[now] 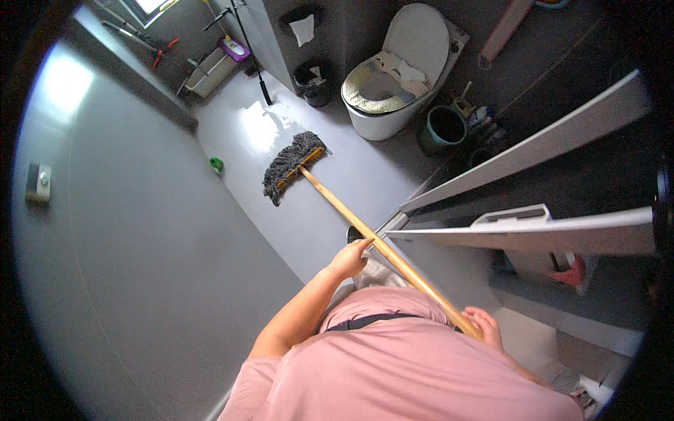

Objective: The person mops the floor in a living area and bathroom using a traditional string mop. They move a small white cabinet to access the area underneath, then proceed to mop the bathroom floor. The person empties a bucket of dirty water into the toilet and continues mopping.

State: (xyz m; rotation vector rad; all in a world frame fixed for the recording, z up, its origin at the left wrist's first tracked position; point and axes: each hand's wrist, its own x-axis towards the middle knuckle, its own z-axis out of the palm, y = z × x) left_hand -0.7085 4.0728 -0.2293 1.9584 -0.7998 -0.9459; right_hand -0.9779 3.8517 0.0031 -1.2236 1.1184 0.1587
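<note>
A mop with a grey string head [288, 162] lies spread on the pale floor in front of me. Its yellow clamp bar [310, 158] joins a long wooden handle [342, 208] that slants back towards my right hip. My left hand [350, 260] is on the middle of the handle, index finger stretched across it. At the handle's near end is my right hand [484, 325], its fingers loosely curled against the wood; part of this grip is hidden.
A white toilet [376, 123] with its lid raised stands ahead, beside a black waste bin [311, 87] and a teal-rimmed bucket [446, 126]. White door edges [526, 142] jut in from the right. A grey wall [158, 252] runs along the left. A green object [216, 165] lies by it.
</note>
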